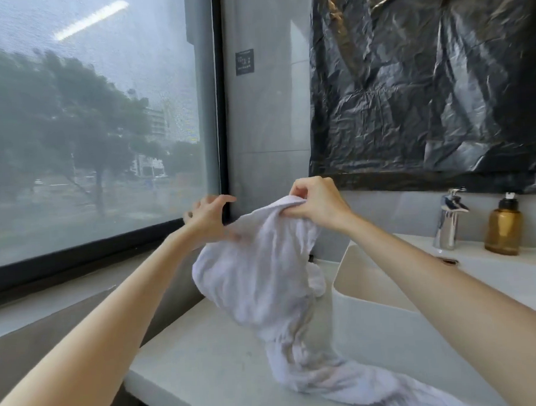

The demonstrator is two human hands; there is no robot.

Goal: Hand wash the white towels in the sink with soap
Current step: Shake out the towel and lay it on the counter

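Observation:
A white towel (263, 279) hangs lifted above the counter, its lower end trailing on the countertop toward the bottom right. My right hand (313, 201) pinches the towel's top edge. My left hand (208, 218) grips the same edge a little lower and to the left, fingers curled. The white sink basin (373, 293) lies just right of the towel. A chrome tap (449, 217) and an amber soap pump bottle (503, 225) stand behind the sink at the right.
The pale countertop (205, 357) runs from the sink to the left wall under a large window (91, 133). Black plastic sheeting (423, 85) covers the wall above the sink. A second white cloth lump (316, 281) peeks out behind the towel.

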